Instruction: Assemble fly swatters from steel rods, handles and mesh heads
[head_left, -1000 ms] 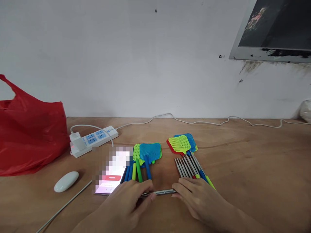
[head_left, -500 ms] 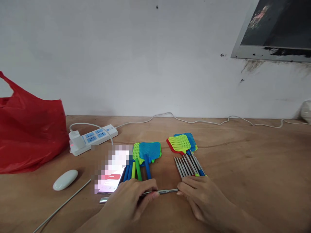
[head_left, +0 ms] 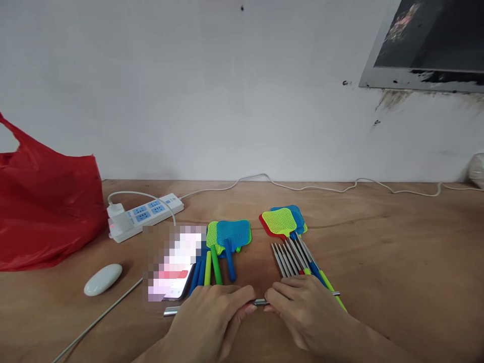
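A thin silver telescopic metal rod (head_left: 260,302) lies sideways across both hands near the front of the table. My left hand (head_left: 215,315) is closed around its left part, and a wider silver end sticks out past that hand. My right hand (head_left: 302,307) pinches the rod close by, leaving a short stretch between the hands. A silver tip shows beyond the right hand. Behind the right hand lie several assembled fly swatters (head_left: 280,223) and loose metal rods (head_left: 284,259). Behind the left hand lie blue, green and yellow plastic swatter heads (head_left: 233,234) with coloured handle tubes (head_left: 216,264).
A lit phone (head_left: 177,267), partly blurred, lies left of the swatter heads. Further left are a white mouse (head_left: 103,280), a power strip (head_left: 151,214) with a plugged-in charger, and a red plastic bag (head_left: 49,212). A white cable (head_left: 310,189) runs along the wall.
My hands have come closer together, and the bare stretch of rod between them is shorter. The rod's right tip now shows beyond my right hand.
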Motion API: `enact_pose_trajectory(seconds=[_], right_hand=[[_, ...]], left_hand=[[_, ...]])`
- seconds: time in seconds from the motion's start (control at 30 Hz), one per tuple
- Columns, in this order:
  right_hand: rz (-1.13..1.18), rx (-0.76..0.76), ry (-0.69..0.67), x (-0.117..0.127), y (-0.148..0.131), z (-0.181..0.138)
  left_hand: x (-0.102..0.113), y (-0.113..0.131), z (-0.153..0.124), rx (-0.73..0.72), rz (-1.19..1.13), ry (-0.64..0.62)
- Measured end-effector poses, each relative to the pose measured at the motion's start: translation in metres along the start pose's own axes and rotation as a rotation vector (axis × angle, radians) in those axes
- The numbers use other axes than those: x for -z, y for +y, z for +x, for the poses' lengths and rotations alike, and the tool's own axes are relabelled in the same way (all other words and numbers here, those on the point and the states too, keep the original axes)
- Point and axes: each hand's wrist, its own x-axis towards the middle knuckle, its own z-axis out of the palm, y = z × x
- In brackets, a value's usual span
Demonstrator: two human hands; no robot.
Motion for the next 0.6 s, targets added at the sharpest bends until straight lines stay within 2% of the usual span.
enact_pose_trajectory(seconds=[0.17, 0.4, 0.6], right_hand=[[0.055, -0.014, 0.021, 0.006, 0.008, -0.007], [0.065, -0.036, -0.036, 0.004, 0.011, -0.016], [0.146, -0.193, -0.098, 0.013, 0.017, -0.02]], left_hand=[[-0.004, -0.007, -0.005, -0.045, 0.006, 0.072], [-0.003, -0.016, -0.01, -0.018, -0.008, 0.057], [0.008, -0.022, -0.016, 0.013, 0.058, 0.031]])
